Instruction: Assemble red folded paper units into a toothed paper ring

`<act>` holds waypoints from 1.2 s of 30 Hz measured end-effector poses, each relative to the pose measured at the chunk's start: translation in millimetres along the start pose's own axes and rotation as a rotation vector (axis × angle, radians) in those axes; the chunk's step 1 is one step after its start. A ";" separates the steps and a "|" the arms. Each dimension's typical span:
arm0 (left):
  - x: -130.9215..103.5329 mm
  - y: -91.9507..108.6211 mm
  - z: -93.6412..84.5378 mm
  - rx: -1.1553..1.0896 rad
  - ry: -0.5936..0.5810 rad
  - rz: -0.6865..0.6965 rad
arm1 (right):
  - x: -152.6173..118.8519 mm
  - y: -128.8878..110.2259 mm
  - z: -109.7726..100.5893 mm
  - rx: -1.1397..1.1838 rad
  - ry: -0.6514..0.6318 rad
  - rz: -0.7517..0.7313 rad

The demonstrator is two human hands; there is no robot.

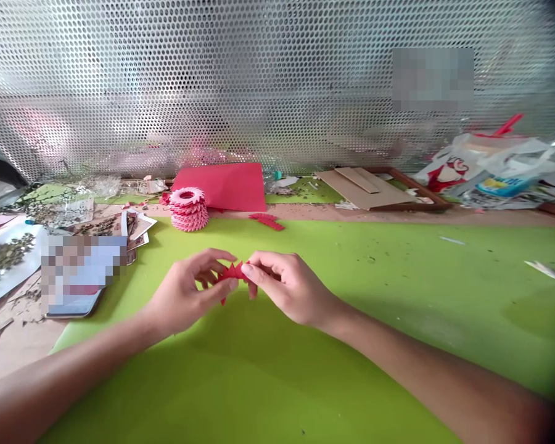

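A small red folded-paper piece with pointed teeth [232, 271] is held between my two hands above the green mat [268, 382]. My left hand [192, 290] pinches its left part between thumb and fingers. The thumb and fingers of my right hand [289, 283] close on its right end. Behind my left hand stands a round stack of pink and red toothed paper rings [189, 209]. A second red toothed strip [267, 221] lies flat on the mat beyond my hands.
A red sheet [226, 185] lies behind the stack. On the left are a phone [76, 302], partly blurred, and photos [139, 227]. Cardboard [363, 188] and plastic bags [494, 169] lie at the back right, before a perforated metal panel [268, 80].
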State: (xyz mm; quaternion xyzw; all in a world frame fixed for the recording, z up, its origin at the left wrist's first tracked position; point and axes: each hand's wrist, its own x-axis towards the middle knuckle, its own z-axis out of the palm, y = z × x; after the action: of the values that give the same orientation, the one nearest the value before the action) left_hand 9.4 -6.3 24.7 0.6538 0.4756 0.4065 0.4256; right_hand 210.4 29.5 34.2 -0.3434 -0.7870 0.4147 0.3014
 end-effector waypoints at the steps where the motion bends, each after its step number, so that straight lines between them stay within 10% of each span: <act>1: -1.3 0.1 -0.3 0.086 0.014 0.068 | 0.5 0.4 -1.0 -0.004 -0.010 0.008; 16: 4.4 0.4 -2.9 -0.206 -0.202 -0.089 | 1.5 -1.3 -11.1 -0.025 -0.130 0.004; 36: 3.2 3.0 -4.1 0.132 -0.202 -0.051 | 3.9 1.5 -10.7 -0.095 -0.080 -0.037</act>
State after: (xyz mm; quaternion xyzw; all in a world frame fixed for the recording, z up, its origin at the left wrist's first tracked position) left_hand 7.1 -3.0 29.1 0.7058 0.4726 0.2955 0.4373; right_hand 216.6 38.0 38.8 -0.3261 -0.8233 0.3845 0.2608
